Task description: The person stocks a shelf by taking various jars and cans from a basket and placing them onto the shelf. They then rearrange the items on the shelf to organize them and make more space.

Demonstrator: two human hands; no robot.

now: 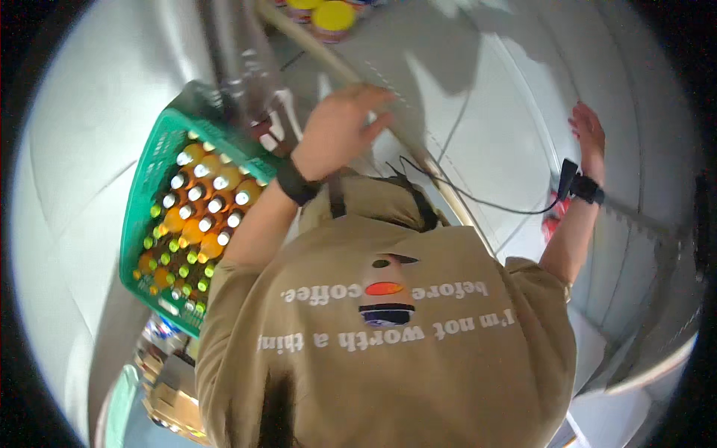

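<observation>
My left hand [344, 129], a dark band at its wrist, is over a long pale strip or pole [448, 190]. Its fingers are bent and blurred, with a gap at the thumb; whether they touch the strip cannot be told. Left of that forearm stands a green plastic crate [137, 207] filled with several bottles [215, 204] of orange and dark drink, with white and yellow-green caps. Out to the right, my right hand [588, 131] is held away from everything, fingers apart and holding nothing. A watch [585, 189] is on that wrist, beside a black device [567, 179].
A black cable [487, 204] runs from the device towards my waist. Yellow-lidded containers [333, 19] stand at the top. Blurred clear plastic packaging [257, 84] is behind the crate. Cardboard boxes [176, 406] lie at the lower left. Red items [550, 224] show by my right forearm.
</observation>
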